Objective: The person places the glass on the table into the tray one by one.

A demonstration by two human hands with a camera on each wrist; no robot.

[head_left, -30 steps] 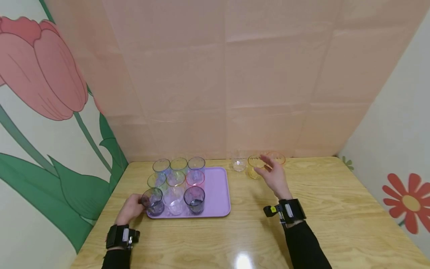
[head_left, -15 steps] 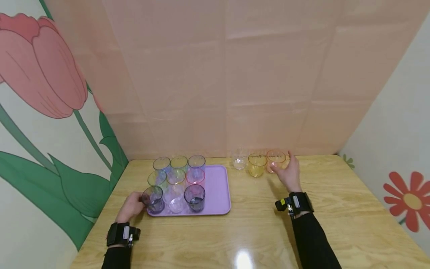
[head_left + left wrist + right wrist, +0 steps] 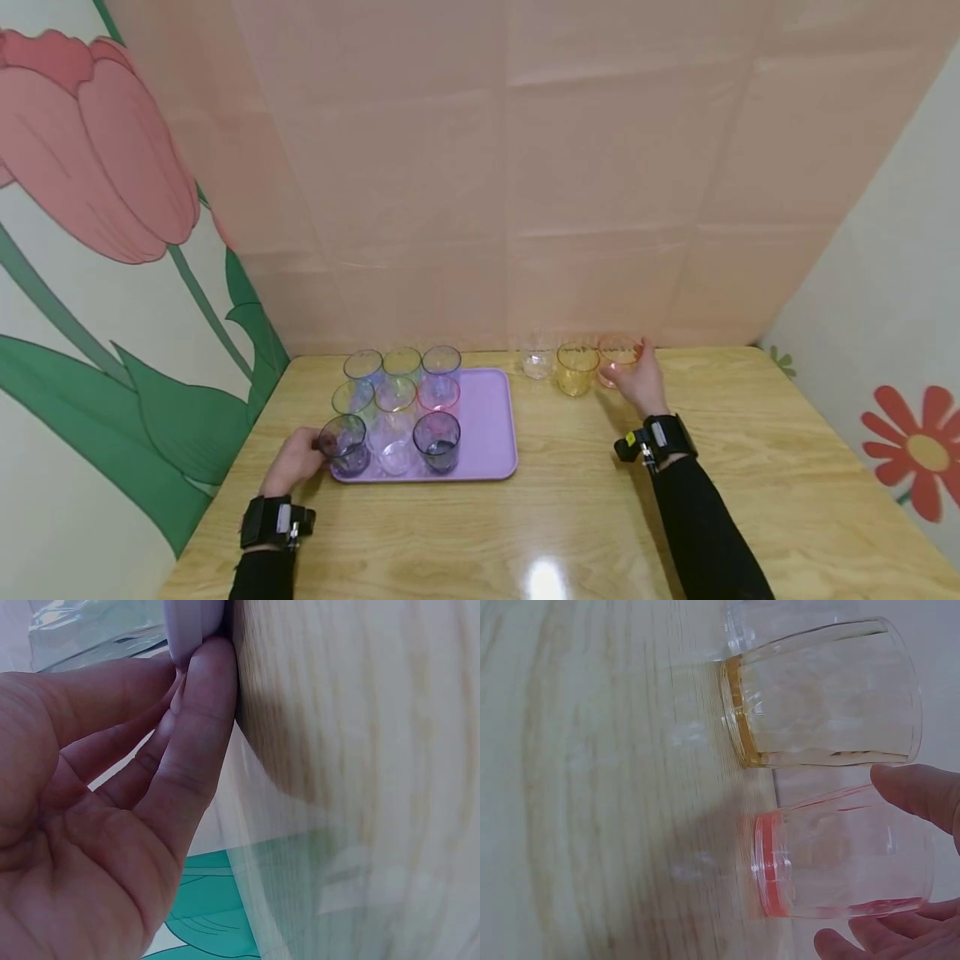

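My left hand [image 3: 291, 463] pinches the near-left edge of the purple tray [image 3: 487, 427] between thumb and fingers; the tray's rim [image 3: 185, 630] shows between them in the left wrist view. Several clear tinted glasses stand upright in rows on the tray, the dark grey glass [image 3: 343, 446] nearest that hand. At the back right, my right hand [image 3: 639, 380] holds a pink glass [image 3: 840, 859] near its rim, thumb on one side and fingers on the other. Its base is on the table. A yellow glass [image 3: 817, 697] stands just left of it, close to the thumb.
A colourless glass [image 3: 537, 360] stands left of the yellow one, near the back wall covering [image 3: 585, 208]. Another dark grey glass [image 3: 437, 442] is at the tray's front. The wooden table [image 3: 435, 533] spreads in front of the tray and to the right.
My right hand has moved right from above the yellow glass to the pink glass, and its fingers have closed about it. The left hand has stayed at the tray.
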